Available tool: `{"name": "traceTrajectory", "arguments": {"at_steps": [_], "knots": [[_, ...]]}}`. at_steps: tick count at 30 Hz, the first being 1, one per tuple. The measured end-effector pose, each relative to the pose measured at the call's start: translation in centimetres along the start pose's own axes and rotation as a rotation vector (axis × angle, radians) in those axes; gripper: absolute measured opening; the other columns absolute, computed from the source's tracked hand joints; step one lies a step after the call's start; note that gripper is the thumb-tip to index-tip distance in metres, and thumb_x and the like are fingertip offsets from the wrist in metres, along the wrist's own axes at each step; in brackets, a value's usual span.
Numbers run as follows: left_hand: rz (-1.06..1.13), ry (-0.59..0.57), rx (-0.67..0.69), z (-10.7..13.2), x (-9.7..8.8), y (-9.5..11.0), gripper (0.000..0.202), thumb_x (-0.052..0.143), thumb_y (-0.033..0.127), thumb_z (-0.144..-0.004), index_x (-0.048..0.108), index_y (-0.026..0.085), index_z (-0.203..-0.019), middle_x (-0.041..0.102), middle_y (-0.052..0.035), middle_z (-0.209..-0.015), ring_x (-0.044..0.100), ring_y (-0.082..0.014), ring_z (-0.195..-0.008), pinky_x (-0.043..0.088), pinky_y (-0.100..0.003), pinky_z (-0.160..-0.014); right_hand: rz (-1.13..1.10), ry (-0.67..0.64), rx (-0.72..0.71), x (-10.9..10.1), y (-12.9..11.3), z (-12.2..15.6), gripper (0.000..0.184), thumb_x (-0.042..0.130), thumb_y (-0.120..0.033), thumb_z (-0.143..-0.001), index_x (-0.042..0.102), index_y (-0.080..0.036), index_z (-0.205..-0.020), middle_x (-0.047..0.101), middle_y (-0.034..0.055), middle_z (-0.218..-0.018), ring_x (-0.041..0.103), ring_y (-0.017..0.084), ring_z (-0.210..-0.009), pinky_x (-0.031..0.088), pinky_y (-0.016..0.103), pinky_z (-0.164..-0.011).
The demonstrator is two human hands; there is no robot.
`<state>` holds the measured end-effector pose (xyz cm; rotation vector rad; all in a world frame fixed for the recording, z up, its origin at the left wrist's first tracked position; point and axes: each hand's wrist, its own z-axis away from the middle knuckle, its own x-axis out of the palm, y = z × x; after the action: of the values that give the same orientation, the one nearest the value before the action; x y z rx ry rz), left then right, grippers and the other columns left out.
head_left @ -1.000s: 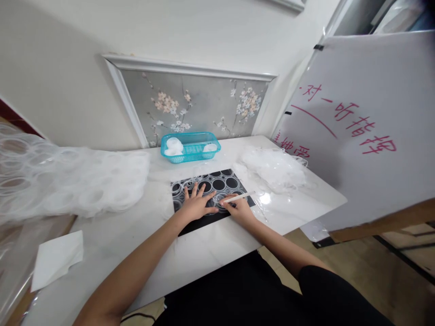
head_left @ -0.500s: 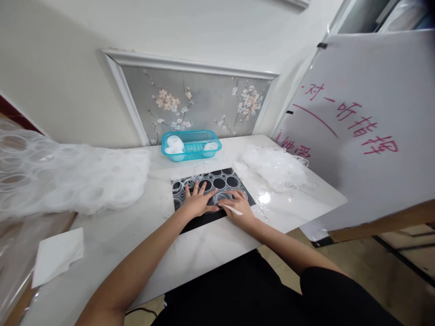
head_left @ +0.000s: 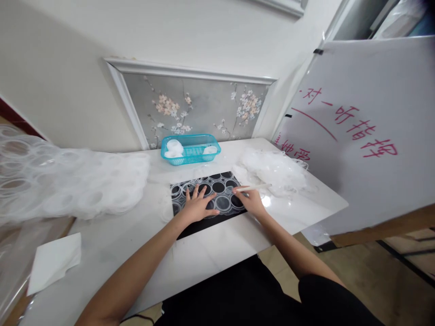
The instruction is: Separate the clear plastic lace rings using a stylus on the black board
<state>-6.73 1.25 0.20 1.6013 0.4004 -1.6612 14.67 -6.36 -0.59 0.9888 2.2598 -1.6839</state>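
A clear plastic sheet with round cut-outs (head_left: 222, 202) lies on a black mat (head_left: 200, 226). My left hand (head_left: 197, 208) rests flat on the sheet's left part, fingers spread. My right hand (head_left: 251, 203) is closed round a thin white pen-like stick (head_left: 254, 187), over the right end of the mat. The stick points left, and something clear, perhaps a loose piece of film, shows by its tip. Thin clear rings (head_left: 185, 186) lie at the mat's upper left corner.
Behind the mat stands a blue plastic basket (head_left: 192, 159) with white round stacks in it. A heap of clear scraps (head_left: 275, 167) lies right, a large pile of perforated sheets (head_left: 98, 181) left. A folded white paper (head_left: 54, 262) is at the front left, a whiteboard (head_left: 374, 99) to the right.
My right hand has lifted from the sheet and moved right and up with the stick, uncovering the circles there. My left hand stays in place on the sheet.
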Motion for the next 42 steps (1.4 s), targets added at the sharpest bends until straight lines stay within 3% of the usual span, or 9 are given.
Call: {"name": "traceTrajectory", "arguments": {"at_steps": [5,20,24,28,31,33,36,39,42], "knots": [[-0.047,0.111,-0.001,-0.2,0.7,1.0,0.081,0.043,0.077,-0.072,0.040,0.029,-0.137,0.023,-0.0095,-0.152,-0.002,-0.0371,-0.140,-0.005,-0.064,-0.105,-0.043,-0.233,-0.067,1.9,-0.3,1.6,0.021,0.062,-0.037,-0.080,0.073,-0.020,-0.083,0.070,0.0071,-0.092,0.064,0.025,-0.093,0.049,0.036,-0.084],[-0.070,0.020,-0.049,-0.6,0.9,1.2,0.086,0.041,0.079,-0.071,0.025,0.035,-0.143,0.013,-0.0097,-0.154,-0.006,-0.0383,-0.139,-0.002,-0.064,-0.104,0.073,-0.251,-0.039,2.1,0.0,1.8,0.017,0.065,-0.034,-0.079,0.074,-0.022,-0.086,0.068,0.0085,-0.099,0.061,0.025,-0.100,0.048,0.038,-0.088],[-0.078,0.004,-0.044,-0.5,0.9,1.2,0.085,0.039,0.078,-0.073,0.022,0.035,-0.144,0.011,-0.0091,-0.154,-0.006,-0.0388,-0.139,-0.002,-0.065,-0.104,0.247,-0.193,-0.204,2.4,-0.3,2.8,0.015,0.060,-0.028,-0.084,0.073,-0.023,-0.086,0.071,0.0073,-0.096,0.056,0.026,-0.109,0.044,0.042,-0.093],[-0.087,-0.004,-0.053,-0.3,1.0,1.5,0.080,0.032,0.075,-0.078,0.020,0.032,-0.145,0.008,-0.0100,-0.154,-0.006,-0.0387,-0.139,-0.005,-0.066,-0.103,0.448,-0.267,-0.462,2.4,-0.9,3.2,0.022,0.054,-0.018,-0.084,0.070,-0.027,-0.094,0.073,0.0027,-0.094,0.046,0.025,-0.122,0.023,0.046,-0.108],[-0.060,-0.012,-0.066,-0.2,1.2,1.5,0.081,0.032,0.075,-0.079,0.017,0.032,-0.146,0.005,-0.0103,-0.155,-0.007,-0.0388,-0.139,-0.005,-0.067,-0.102,0.535,-0.327,-0.455,1.4,-1.6,1.2,0.026,0.055,-0.013,-0.080,0.070,-0.029,-0.096,0.073,0.0021,-0.093,0.048,0.026,-0.117,0.020,0.046,-0.108],[-0.049,-0.021,-0.061,-0.2,1.3,1.4,0.083,0.034,0.075,-0.078,0.016,0.032,-0.146,0.004,-0.0102,-0.155,-0.007,-0.0392,-0.139,-0.006,-0.067,-0.101,0.535,-0.272,-0.390,0.5,-2.2,-1.0,0.026,0.055,-0.012,-0.078,0.071,-0.028,-0.091,0.073,0.0022,-0.090,0.050,0.027,-0.114,0.022,0.046,-0.107],[-0.047,-0.027,-0.056,-0.3,1.1,1.3,0.085,0.038,0.076,-0.075,0.017,0.033,-0.146,0.004,-0.0104,-0.155,-0.008,-0.0401,-0.138,-0.006,-0.068,-0.101,0.421,-0.140,-0.264,-1.0,-2.8,-3.9,0.022,0.052,-0.016,-0.081,0.072,-0.023,-0.077,0.073,0.0031,-0.090,0.057,0.026,-0.102,0.037,0.041,-0.096],[-0.042,-0.028,-0.058,-0.4,0.8,1.4,0.087,0.038,0.077,-0.074,0.018,0.033,-0.146,0.004,-0.0106,-0.154,-0.008,-0.0398,-0.138,-0.006,-0.068,-0.101,0.345,-0.086,-0.205,-2.2,-2.5,-4.8,0.024,0.051,-0.025,-0.085,0.072,-0.022,-0.072,0.073,0.0031,-0.086,0.062,0.023,-0.090,0.045,0.035,-0.084],[-0.045,-0.025,-0.058,-0.4,0.8,1.3,0.088,0.037,0.078,-0.074,0.018,0.032,-0.146,0.006,-0.0111,-0.154,-0.008,-0.0388,-0.139,-0.006,-0.067,-0.102,0.302,0.040,-0.131,-3.5,-1.0,-4.7,0.025,0.051,-0.030,-0.085,0.072,-0.021,-0.075,0.073,0.0039,-0.087,0.063,0.023,-0.091,0.046,0.032,-0.081]]}}
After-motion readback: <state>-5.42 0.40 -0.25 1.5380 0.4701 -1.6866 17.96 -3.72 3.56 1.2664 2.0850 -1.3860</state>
